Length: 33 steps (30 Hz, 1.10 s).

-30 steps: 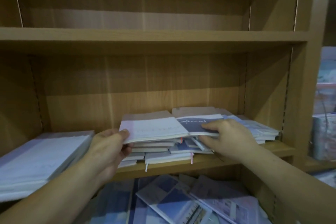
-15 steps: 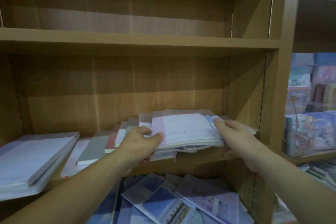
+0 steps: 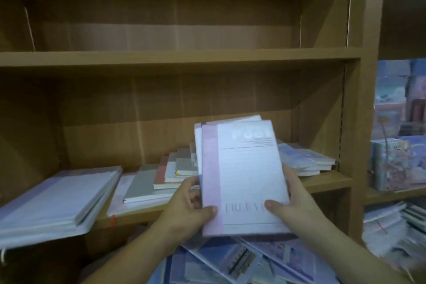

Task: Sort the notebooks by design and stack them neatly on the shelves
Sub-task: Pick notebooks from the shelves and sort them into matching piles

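Note:
I hold a small stack of notebooks (image 3: 244, 175) in front of the middle shelf (image 3: 322, 183), tilted up towards me. The top one is white with a pink spine strip and grey lettering. My left hand (image 3: 191, 212) grips the stack's lower left edge, thumb on the cover. My right hand (image 3: 292, 205) grips the lower right edge, thumb on top as well. On the shelf behind lie a neat white pile (image 3: 57, 198) at the left, grey and reddish notebooks (image 3: 161, 177) in the middle, and a bluish pile (image 3: 304, 159) at the right.
The upper shelf (image 3: 175, 57) shows nothing on it. Below my hands lies a loose heap of blue and purple notebooks (image 3: 242, 260). The bookcase's right upright (image 3: 364, 99) separates a neighbouring unit filled with colourful stationery (image 3: 396, 161).
Both hands have lifted the stack off the middle shelf and drawn it towards me, turning it upright. The grey and reddish notebooks that lay beneath and beside it now show.

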{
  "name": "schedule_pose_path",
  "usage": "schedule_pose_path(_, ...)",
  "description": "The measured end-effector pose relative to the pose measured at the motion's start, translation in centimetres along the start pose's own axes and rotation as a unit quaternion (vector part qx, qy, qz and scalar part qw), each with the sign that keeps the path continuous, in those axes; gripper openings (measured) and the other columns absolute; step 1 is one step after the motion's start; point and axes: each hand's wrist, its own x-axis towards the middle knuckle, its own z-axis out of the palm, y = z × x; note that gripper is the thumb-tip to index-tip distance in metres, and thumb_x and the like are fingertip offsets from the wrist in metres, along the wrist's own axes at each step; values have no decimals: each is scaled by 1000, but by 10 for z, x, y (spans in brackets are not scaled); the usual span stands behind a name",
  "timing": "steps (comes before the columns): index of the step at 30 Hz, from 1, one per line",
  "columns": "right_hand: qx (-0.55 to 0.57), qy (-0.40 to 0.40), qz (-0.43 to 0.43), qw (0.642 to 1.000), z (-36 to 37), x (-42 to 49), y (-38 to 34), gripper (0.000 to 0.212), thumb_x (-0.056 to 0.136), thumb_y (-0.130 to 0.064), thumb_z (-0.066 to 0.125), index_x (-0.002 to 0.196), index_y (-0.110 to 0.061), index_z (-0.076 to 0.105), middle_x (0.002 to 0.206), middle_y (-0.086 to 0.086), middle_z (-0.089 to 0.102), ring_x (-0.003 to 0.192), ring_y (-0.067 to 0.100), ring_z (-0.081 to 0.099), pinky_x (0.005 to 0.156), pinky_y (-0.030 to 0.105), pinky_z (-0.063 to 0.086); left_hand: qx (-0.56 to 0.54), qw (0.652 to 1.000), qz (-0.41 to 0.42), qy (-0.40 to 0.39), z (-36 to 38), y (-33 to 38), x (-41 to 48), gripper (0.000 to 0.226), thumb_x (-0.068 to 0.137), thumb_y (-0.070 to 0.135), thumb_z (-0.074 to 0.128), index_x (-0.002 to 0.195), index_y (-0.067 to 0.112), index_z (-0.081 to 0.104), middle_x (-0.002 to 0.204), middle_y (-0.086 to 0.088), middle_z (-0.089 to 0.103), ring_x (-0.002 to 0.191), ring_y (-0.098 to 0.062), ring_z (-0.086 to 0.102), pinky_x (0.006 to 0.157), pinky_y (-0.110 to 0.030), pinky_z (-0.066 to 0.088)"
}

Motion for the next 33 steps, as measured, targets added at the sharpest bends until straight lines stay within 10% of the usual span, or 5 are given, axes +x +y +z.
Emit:
schedule_pose_path(7, 27, -43, -53, 997, 27, -22, -1, 95, 87, -18, 78, 156, -47, 20, 137, -27, 58, 124, 2, 59, 103, 31, 51, -20, 998, 55, 0, -28, -15, -36, 89, 95, 7, 69, 149, 56, 19, 139, 10, 63, 126, -9, 62, 109, -40, 49)
schedule_pose_path(11, -3, -64, -100, 993, 52, -35, -14, 82, 94, -19, 70, 156, -44, 24, 140, -31, 53, 126, -8, 53, 97, 16, 49, 36, 994, 104, 24, -49, -10, -59, 81, 100, 8, 61, 156, 47, 19, 145, 17, 57, 133, -3, 54, 113, -36, 45)
schedule_pose_path(17, -38, -68, -143, 987, 102, -55, -38, 65, 103, -14, 51, 158, -30, 19, 147, -18, 48, 132, -5, 47, 114, 30, 41, 115, 978, 147, 92, -86, 5, -89, 63, 104, 17, 54, 156, 39, 28, 141, 30, 54, 132, 7, 48, 112, -22, 42)
schedule_pose_path(23, -54, -74, -178, 980, 158, -65, -62, 61, 104, -26, 45, 160, -26, 19, 153, -22, 39, 131, -6, 43, 104, 13, 36, 195, 950, 130, 206, -144, 9, -116, 35, 104, 26, 50, 139, 29, 53, 125, 21, 65, 114, 1, 60, 98, -21, 50)
schedule_pose_path(33, -55, -131, -115, 983, 292, -36, -125, 36, 106, -31, 45, 140, -22, 49, 127, -7, 61, 114, 14, 57, 98, 32, 46, 285, 902, 13, 325, -265, 13, -122, 27, 103, 37, 51, 124, 24, 63, 103, 10, 69, 93, -9, 67, 76, -31, 60)
